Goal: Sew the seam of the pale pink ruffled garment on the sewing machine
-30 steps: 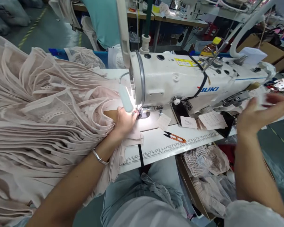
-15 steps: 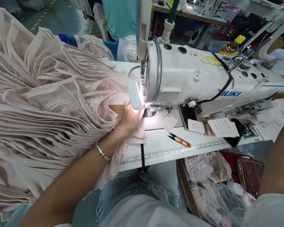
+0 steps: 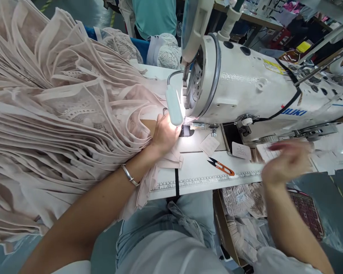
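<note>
My left hand (image 3: pixel 166 133) lies at the needle area of a white sewing machine (image 3: pixel 234 83), its fingers curled on pale pink fabric (image 3: pixel 171 159). A small lit lamp (image 3: pixel 174 106) covers part of the fingertips. A large heap of pale pink lace-trimmed garments (image 3: pixel 60 125) spreads to the left, against my forearm. My right hand (image 3: pixel 287 160) hangs over the table's front edge, right of the thread snips (image 3: pixel 221 166). Motion smears its fingers, so I cannot make out whether it holds anything.
Paper cards (image 3: pixel 241 150) lie under the machine arm. A printed measuring tape (image 3: pixel 194 183) runs along the front edge. Below sits an open drawer (image 3: pixel 227 236) with bagged fabric pieces. Across the table are lace bundles (image 3: pixel 168 53) and a person in a teal top (image 3: pixel 154 17).
My right hand has come from the machine's far right end leftward and nearer to me. My left hand stays at the needle area. The view has shifted slightly, and the machine appears tilted.
</note>
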Demonstrator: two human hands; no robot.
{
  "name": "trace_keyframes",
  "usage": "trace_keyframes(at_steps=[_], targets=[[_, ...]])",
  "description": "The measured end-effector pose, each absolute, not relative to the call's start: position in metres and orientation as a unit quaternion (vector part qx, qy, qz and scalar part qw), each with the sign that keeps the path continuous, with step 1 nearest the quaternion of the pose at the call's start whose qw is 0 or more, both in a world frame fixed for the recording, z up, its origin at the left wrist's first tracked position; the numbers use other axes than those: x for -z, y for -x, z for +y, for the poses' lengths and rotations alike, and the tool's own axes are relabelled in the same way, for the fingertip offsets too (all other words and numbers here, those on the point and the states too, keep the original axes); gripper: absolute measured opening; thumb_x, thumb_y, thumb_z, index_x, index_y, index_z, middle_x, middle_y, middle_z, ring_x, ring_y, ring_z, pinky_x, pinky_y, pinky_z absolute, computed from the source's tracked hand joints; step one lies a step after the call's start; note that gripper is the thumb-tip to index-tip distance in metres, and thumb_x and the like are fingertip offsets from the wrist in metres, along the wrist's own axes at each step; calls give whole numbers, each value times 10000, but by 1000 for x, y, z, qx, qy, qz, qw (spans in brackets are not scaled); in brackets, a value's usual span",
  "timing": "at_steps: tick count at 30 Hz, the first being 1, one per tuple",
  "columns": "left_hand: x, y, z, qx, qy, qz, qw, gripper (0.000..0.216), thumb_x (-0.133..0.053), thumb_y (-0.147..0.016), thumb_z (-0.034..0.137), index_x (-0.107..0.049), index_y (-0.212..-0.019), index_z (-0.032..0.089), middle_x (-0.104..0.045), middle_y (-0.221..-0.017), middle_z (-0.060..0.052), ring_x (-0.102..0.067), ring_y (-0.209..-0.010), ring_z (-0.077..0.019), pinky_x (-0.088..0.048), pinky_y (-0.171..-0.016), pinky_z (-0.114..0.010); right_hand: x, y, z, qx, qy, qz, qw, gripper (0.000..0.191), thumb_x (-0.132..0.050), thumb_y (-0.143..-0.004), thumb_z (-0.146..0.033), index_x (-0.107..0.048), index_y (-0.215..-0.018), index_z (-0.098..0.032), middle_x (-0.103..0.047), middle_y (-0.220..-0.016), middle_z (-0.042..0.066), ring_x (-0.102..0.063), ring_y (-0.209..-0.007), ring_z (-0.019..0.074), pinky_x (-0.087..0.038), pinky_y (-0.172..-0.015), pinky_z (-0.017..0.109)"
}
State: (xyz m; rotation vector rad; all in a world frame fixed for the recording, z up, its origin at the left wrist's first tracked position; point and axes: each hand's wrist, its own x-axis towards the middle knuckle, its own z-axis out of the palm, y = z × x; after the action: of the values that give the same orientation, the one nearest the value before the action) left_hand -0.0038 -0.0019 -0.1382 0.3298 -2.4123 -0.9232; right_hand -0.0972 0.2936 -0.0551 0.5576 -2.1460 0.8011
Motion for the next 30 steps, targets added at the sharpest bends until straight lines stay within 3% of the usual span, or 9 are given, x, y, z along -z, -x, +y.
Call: trace_keyframes(at_steps=[2, 6, 9, 12, 17, 21, 25, 27, 30], targets=[[136, 3, -2, 328, -138, -894, 274, 96, -561, -893, 221, -595, -804, 208, -560, -883, -58, -596, -944, -245, -507, -931, -426, 83, 60, 251, -329, -342, -860, 186, 477, -404, -987, -581, -675, -776, -250, -652, -739, 88, -616, -783, 264, -481, -760, 455], [134, 2, -4, 302, -128, -899, 290, 102, -575, -862, 203, -591, -763, 220, -539, -833, -34, -593, -884, -220, -516, -907, -390, 107, 49, 174, -330, -302, -894, -25, 241, -581, -904, -426, -702, -1006, -244, -691, -1037, 79, -614, -1014, 275, -502, -908, 444], [133, 3, -4, 307, -125, -896, 295, 109, -589, -832, 161, -586, -741, 222, -529, -828, -30, -596, -883, -222, -509, -902, -375, 110, 70, 136, -301, -224, -923, -79, 209, -623, -891, -395, -690, -1020, -245, -683, -1065, 67, -603, -1080, 288, -470, -980, 474], [132, 3, -3, 316, -132, -891, 297, 116, -595, -821, 140, -573, -731, 209, -539, -846, -39, -592, -874, -225, -498, -895, -379, 112, 81, 119, -306, -223, -923, -63, 137, -609, -909, -333, -684, -979, -242, -684, -1040, 46, -592, -1119, 278, -447, -1005, 482], [127, 3, -1, 314, -149, -892, 289, 161, -610, -810, 122, -531, -704, 214, -578, -833, -41, -576, -872, -229, -493, -883, -384, 105, 67, 141, -327, -185, -924, -67, 139, -610, -889, -336, -677, -853, -220, -700, -944, 50, -649, -969, 267, -496, -926, 453], [123, 3, 1, 327, -166, -885, 287, 197, -612, -828, 123, -505, -693, 219, -600, -818, -33, -587, -840, -224, -495, -838, -375, 76, 54, 181, -330, -409, -817, -239, 165, -677, -855, -306, -717, -723, -215, -710, -870, 29, -661, -880, 209, -513, -840, 352], [124, 4, 0, 332, -158, -882, 295, 184, -635, -828, 120, -525, -710, 210, -613, -820, -32, -595, -844, -218, -486, -834, -362, 46, 40, 213, -187, -553, -629, -514, 154, -693, -901, -266, -795, -1015, -249, -761, -805, -10, -697, -724, 145, -499, -678, 238], [127, 5, 0, 329, -160, -881, 301, 175, -632, -838, 135, -529, -716, 209, -605, -811, -32, -591, -835, -213, -484, -827, -357, 42, 33, 221, -115, -555, -601, -563, 253, -683, -918, -212, -763, -1154, -251, -777, -782, -22, -707, -692, 137, -473, -639, 219], [133, 7, -1, 323, -152, -873, 331, 161, -617, -837, 151, -519, -725, 212, -578, -782, -21, -584, -798, -200, -488, -799, -346, 47, 28, 225, -51, -576, -616, -535, 262, -696, -916, -202, -763, -1165, -251, -794, -876, 5, -720, -791, 154, -449, -682, 234]])
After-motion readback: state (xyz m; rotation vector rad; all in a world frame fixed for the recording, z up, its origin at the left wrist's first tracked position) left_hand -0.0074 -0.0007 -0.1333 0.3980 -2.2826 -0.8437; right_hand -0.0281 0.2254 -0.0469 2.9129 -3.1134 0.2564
